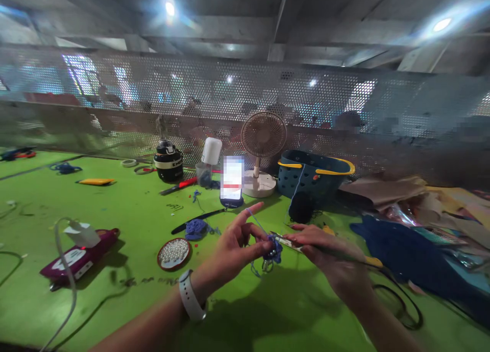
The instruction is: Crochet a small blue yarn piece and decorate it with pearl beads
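Observation:
My left hand [245,243], with a white watch band on its wrist, pinches a small blue-purple crochet piece [274,249] between thumb and fingers. Its index finger points up and away, with a strand of blue yarn [257,220] running over it to the work. My right hand [329,250] is closed around a crochet hook [288,241], whose tip meets the crochet piece. Below the piece hangs something shiny [268,265], too small to make out. A dark yarn ball [300,208] lies beyond my right hand. Left of my left hand sits a small blue yarn bundle [196,229].
A red-rimmed dish of white beads [174,254] and a maroon power strip [80,257] lie on the left. Behind my hands stand a lit phone [231,178], a fan [264,135] and a blue basket [316,170]. Dark blue fabric [417,265] covers the right side.

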A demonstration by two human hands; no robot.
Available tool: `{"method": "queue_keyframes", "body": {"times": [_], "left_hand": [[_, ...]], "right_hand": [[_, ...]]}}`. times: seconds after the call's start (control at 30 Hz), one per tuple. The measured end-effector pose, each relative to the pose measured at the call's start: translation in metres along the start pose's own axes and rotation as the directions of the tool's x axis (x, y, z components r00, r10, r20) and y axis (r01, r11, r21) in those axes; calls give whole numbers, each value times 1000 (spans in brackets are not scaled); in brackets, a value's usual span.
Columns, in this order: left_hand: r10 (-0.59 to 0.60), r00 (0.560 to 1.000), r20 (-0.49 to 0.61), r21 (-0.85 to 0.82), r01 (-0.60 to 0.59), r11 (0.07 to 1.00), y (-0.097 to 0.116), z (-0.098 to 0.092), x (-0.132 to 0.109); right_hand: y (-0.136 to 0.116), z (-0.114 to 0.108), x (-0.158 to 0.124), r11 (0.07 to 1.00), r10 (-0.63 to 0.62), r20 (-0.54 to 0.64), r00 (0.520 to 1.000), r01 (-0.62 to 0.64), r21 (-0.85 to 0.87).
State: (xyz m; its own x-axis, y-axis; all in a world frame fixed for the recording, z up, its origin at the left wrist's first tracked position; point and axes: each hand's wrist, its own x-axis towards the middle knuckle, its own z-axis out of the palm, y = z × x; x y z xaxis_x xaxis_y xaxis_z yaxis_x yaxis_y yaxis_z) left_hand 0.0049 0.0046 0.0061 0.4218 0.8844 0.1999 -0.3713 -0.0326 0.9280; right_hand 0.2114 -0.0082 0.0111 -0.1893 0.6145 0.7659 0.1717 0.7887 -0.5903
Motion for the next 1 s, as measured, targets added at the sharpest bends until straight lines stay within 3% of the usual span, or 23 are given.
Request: {"method": "queue_keyframes", "body": {"times": [0.23, 0.47, 1.0], "left_hand": [[-5, 1000, -4, -6, 5, 1000, 1, 0, 1], [-11, 1000, -10, -26, 11, 1000, 1, 1, 0], [19, 1000, 16, 37, -19, 999, 1, 1, -2]], "right_hand": [[0, -1, 0, 1000, -16, -16, 1000, 16, 10], [-1, 0, -3, 997, 79, -14, 997, -79, 16], [0, 0, -5, 991, 131, 19, 991, -131, 21]]}}
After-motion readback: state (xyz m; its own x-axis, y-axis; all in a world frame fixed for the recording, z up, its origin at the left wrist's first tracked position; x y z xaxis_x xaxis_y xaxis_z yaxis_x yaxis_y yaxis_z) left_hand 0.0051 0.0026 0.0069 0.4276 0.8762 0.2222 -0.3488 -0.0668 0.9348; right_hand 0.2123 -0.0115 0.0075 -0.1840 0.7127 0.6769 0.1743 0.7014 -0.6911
